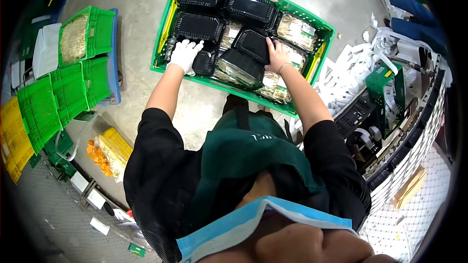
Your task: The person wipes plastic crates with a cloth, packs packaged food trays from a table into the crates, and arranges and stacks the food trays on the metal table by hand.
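Note:
My left hand point(184, 54), in a white glove, rests with fingers stretched over the near edge of black plastic food containers at the crate's left side. One such container point(199, 28) lies just beyond its fingertips. My right hand point(278, 56), bare with a thin bracelet, has its fingers on the right edge of a tilted black container point(252, 44). Leaning against that one is another tilted container point(239, 70), with pale contents behind its clear side. All of these are in a green crate point(224, 85). The undersides of both hands are hidden.
More packs with pale contents and labels point(296, 31) fill the crate's right side. Green crates point(68, 85) stand at the left, near a yellow basket point(117, 143). At right, white paper strips point(341, 80) are heaped beside a black keyboard point(355, 115) and a small green bin point(382, 85).

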`<state>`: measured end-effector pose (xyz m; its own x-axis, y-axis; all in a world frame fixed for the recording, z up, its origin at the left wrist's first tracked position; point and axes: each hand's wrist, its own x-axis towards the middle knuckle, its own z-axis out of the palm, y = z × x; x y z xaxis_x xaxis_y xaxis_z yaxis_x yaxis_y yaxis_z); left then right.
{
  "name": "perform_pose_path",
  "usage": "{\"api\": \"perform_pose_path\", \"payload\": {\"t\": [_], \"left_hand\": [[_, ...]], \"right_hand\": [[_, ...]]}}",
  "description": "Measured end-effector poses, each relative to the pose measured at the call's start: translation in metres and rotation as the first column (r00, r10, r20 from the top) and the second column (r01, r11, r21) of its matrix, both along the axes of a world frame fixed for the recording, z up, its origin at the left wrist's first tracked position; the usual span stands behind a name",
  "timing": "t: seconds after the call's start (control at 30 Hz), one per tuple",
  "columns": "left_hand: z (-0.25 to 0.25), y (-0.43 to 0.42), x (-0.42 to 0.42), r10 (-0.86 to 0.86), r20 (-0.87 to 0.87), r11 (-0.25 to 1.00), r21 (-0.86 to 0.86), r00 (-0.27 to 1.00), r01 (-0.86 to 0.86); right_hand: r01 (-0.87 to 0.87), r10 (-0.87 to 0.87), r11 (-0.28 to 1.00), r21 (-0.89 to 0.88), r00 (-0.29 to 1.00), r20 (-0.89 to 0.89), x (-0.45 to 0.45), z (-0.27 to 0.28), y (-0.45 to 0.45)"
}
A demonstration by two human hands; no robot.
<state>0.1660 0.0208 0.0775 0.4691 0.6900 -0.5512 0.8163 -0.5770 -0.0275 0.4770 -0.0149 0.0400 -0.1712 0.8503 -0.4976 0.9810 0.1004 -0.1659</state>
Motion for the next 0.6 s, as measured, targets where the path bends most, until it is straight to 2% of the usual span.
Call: {"api": "perform_pose_path", "payload": {"t": [0.07,0.1,0.13,0.17,0.2,0.23,0.27,0.33,0.37,0.4,0.43,0.47,0.53,0.57,0.6], "left_hand": [[-0.001,0.002,-0.003,-0.050,-0.030,0.999,-0.011,0.998,0.050],[-0.004,-0.001,-0.010,-0.050,0.016,0.996,0.069,0.999,0.049],[-0.005,-0.004,-0.013,-0.048,0.063,0.988,0.151,0.997,0.038],[0.037,0.008,-0.001,0.019,-0.072,1.000,0.017,0.997,-0.017],[0.025,0.012,-0.016,0.095,-0.072,0.996,0.004,0.993,-0.094],[0.010,0.008,-0.035,0.024,0.044,0.984,0.177,0.999,-0.032],[0.013,0.005,-0.040,-0.055,0.146,0.936,0.353,0.988,0.000],[0.018,0.003,-0.032,0.115,-0.007,0.993,0.005,0.993,-0.115],[0.009,-0.001,-0.029,0.102,0.035,0.995,0.017,0.994,-0.102],[-0.001,-0.007,-0.026,0.084,0.079,0.996,0.025,0.993,-0.086],[-0.004,-0.008,-0.020,0.082,0.005,0.997,0.011,0.997,-0.082],[-0.007,-0.005,-0.017,-0.011,-0.008,0.999,0.042,1.000,0.011],[-0.032,-0.007,-0.024,-0.078,0.050,0.989,0.128,0.996,0.071],[-0.013,0.000,-0.013,-0.030,0.043,0.999,0.013,0.999,0.029],[-0.005,0.000,-0.012,-0.046,0.032,0.999,0.027,0.998,0.045]], "right_hand": [[-0.005,0.040,0.990,0.138,0.967,-0.252,0.000,0.002,0.006],[0.054,0.056,0.959,0.278,0.925,-0.375,-0.002,0.005,0.004],[0.083,0.059,0.949,0.306,0.902,-0.429,-0.008,0.019,0.007],[0.084,0.104,0.931,0.356,0.873,-0.477,-0.012,0.024,0.009],[0.100,0.141,0.909,0.405,0.841,-0.523,-0.016,0.025,0.009],[0.080,0.199,0.872,0.483,0.843,-0.499,-0.019,0.009,0.012],[0.082,0.201,0.870,0.487,0.842,-0.500,-0.024,0.009,0.008],[-0.018,0.177,0.859,0.512,0.948,-0.263,-0.037,0.013,0.000],[0.070,0.113,0.894,0.442,0.920,-0.375,-0.043,0.020,-0.009],[0.124,0.028,0.949,0.288,0.881,-0.472,-0.045,0.020,-0.021],[0.040,0.003,0.994,0.105,0.923,-0.385,-0.051,0.025,-0.033],[-0.028,-0.002,0.995,-0.097,0.956,-0.292,-0.058,0.028,-0.043],[0.053,-0.036,0.998,0.040,0.938,-0.345,-0.065,0.009,-0.059],[0.024,0.015,0.997,0.078,0.889,-0.457,-0.071,0.007,-0.054],[-0.091,0.017,0.987,-0.129,0.876,-0.482,-0.071,0.006,-0.052]]}}
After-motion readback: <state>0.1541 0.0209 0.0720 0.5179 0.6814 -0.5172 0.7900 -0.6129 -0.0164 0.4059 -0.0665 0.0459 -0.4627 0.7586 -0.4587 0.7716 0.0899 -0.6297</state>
